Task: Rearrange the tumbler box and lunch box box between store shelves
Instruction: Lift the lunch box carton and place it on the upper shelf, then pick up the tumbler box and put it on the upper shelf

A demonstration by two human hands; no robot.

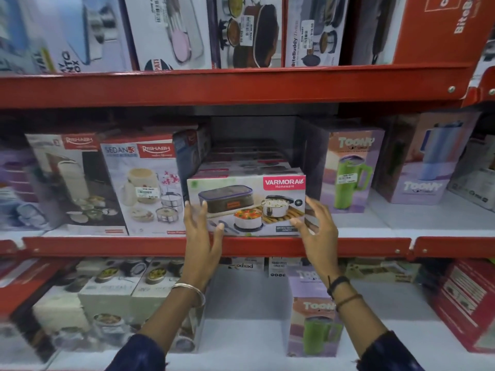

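The lunch box box [249,202], white with a pink Varmora label, sits at the front of the middle shelf on top of a stack of similar boxes. My left hand [201,236] rests with spread fingers on its lower left front corner. My right hand [318,228], slightly blurred, is at its lower right edge with the fingers apart. A lilac Toony tumbler box [348,170] with a green mug picture stands just right of the gap on the same shelf. A second Toony tumbler box [313,317] stands on the lower shelf under my right forearm.
Rishabh lunch box boxes [144,188] stand close on the left. The red shelf lip [254,246] runs under the box. More boxes fill the top shelf [241,84]. The lower shelf holds white boxes [107,290] at left and a red box [466,298] at right.
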